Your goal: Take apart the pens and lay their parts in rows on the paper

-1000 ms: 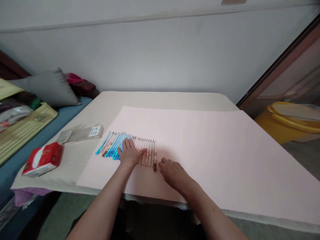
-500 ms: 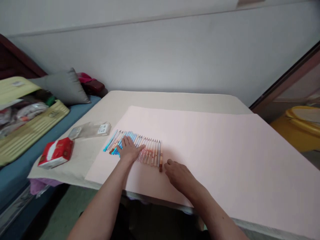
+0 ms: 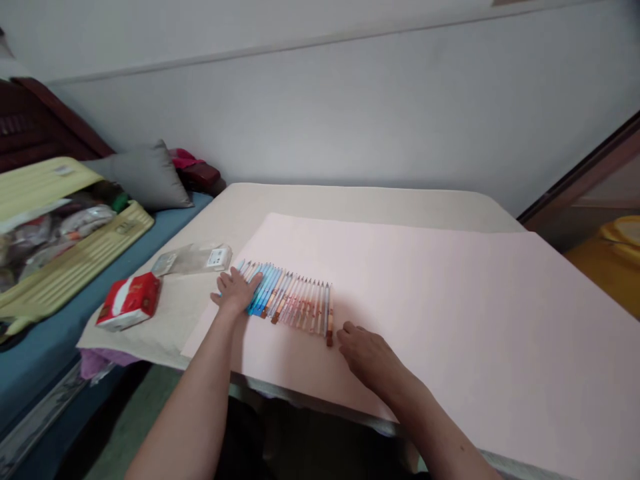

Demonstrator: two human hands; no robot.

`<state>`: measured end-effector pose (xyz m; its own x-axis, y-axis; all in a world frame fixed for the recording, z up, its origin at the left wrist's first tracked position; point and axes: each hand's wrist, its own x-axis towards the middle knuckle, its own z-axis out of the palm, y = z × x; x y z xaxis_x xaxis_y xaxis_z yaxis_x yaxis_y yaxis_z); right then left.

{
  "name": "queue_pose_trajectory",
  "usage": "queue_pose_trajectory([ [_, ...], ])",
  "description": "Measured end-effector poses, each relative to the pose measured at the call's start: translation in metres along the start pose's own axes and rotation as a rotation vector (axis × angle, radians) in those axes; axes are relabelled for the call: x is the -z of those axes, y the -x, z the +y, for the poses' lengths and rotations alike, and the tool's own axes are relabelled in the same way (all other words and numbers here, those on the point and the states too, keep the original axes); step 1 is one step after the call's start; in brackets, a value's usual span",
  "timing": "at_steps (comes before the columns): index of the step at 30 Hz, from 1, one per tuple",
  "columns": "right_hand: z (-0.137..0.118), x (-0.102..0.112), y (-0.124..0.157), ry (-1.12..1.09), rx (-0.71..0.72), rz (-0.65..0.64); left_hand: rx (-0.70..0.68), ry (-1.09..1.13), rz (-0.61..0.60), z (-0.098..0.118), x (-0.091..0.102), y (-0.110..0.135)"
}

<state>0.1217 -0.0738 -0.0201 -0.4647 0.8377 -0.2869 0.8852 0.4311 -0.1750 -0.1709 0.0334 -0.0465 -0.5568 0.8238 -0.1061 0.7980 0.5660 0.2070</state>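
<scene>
Beneath the left hand — pens, partly hidden.

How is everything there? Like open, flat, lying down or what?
Row of thin blue, pale and brown pencils or pens: lying side by side.
Left hand: fingers spread, over the row's left end.
Right hand: fingers bent, beside the row's right end.
Big pink sheet: spread flat.
Red and white pack: lying down.
Clear plastic packaging: lying down.
Grey cushion: tilted.
Pale yellow ribbed case: open.

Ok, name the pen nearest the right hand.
The brown-ended rightmost pen: it lies outermost, beside the right hand, and its neighbouring pens look paler.
</scene>
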Motion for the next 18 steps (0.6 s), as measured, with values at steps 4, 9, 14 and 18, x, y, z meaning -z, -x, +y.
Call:
queue_pose_trajectory([
  [4, -0.001, 0.001, -0.001, 0.009, 0.001, -0.004, -0.025, 0.043, -0.013, -0.009, 0.0, -0.006],
  [9, 0.0, -0.002, -0.002, 0.013, 0.003, 0.005, -0.083, 0.081, -0.042, -0.011, 0.0, -0.008],
  [14, -0.001, -0.002, -0.002, 0.015, 0.001, -0.021, -0.098, 0.192, -0.01, -0.016, 0.002, -0.015],
  [18, -0.001, 0.0, -0.002, 0.014, 0.001, -0.005, -0.088, 0.329, 0.062, -0.022, 0.004, -0.024],
])
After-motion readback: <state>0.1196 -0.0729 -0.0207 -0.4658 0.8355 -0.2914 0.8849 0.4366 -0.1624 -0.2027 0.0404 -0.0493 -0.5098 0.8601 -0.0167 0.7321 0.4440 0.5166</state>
